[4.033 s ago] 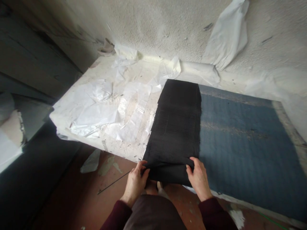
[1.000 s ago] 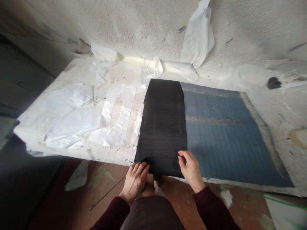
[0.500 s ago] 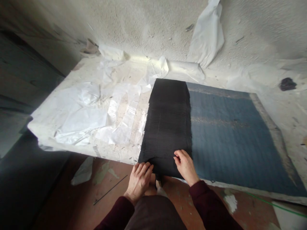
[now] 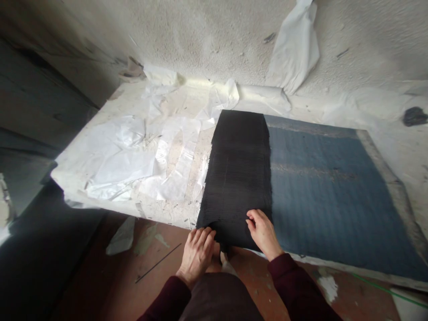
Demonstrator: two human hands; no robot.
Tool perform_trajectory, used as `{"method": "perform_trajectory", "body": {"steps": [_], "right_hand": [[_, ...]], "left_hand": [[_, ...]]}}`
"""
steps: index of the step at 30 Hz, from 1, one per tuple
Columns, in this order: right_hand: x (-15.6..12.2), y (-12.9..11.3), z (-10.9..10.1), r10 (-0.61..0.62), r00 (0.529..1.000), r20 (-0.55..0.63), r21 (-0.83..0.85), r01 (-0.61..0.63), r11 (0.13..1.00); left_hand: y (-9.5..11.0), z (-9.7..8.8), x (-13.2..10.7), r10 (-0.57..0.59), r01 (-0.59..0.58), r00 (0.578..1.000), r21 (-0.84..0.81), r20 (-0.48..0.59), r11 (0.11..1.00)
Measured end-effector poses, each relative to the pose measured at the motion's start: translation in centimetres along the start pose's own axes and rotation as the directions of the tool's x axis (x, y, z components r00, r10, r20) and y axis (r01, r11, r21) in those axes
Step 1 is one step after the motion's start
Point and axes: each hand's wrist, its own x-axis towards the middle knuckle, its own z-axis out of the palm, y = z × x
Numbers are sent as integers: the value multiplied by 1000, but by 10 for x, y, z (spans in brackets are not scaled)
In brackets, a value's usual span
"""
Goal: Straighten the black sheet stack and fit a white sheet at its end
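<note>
A long strip of black woven fabric [image 4: 239, 169] lies on the low platform, along the left edge of a blue-grey sheet [image 4: 331, 196]. My left hand [image 4: 197, 254] is at the strip's near left corner, its fingers pressed together on the cloth's edge. My right hand [image 4: 264, 232] rests on the near right part of the strip, fingers curled and pinching the cloth. Both sleeves are dark maroon.
Crumpled white plastic film [image 4: 133, 151] covers the platform's left half. A white sheet [image 4: 294, 44] hangs on the rough wall behind. A dark blob [image 4: 414, 116] sits at the far right. The floor [image 4: 140, 263] below is reddish with paint spots and a thin dark rod.
Since four seconds ago my right hand has moved from the strip's near right corner inward onto the cloth. The left hand stays at the near left corner. The view has swung slightly.
</note>
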Motion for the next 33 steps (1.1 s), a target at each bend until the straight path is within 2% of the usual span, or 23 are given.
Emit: {"method": "perform_trajectory", "body": {"steps": [5, 10, 14, 16, 18, 21, 23, 27, 33], "right_hand": [[0, -2, 0, 3, 1000, -8, -8, -4, 1000], [-1, -3, -1, -14, 999, -36, 17, 14, 1000], [-19, -1, -11, -34, 980, -194, 67, 48, 997], [-35, 3, -18, -8, 964, -264, 64, 26, 998], [-52, 10, -23, 35, 959, -282, 45, -23, 999], [-68, 22, -27, 86, 963, -254, -6, -91, 996], [-69, 29, -29, 104, 969, -225, -41, -116, 992], [-55, 33, -29, 105, 982, -160, -116, -124, 985], [-40, 25, -27, 168, 984, -64, -227, -178, 958]], "left_hand": [[2, -2, 4, 1, -2, 999, 37, 35, 999], [2, 4, 2, -5, 1, 999, 81, 49, 997], [3, 6, 2, -3, -2, 998, 88, 63, 996], [5, 4, 4, 9, -14, 999, 85, 53, 996], [6, 3, 6, 14, -18, 999, 79, 46, 997], [9, 2, 8, 1, -5, 999, 73, 48, 997], [10, 2, 9, -9, 5, 998, 74, 54, 997], [12, 1, 9, -10, 6, 999, 87, 49, 996], [16, -1, 10, -12, 7, 999, 107, 38, 994]]}}
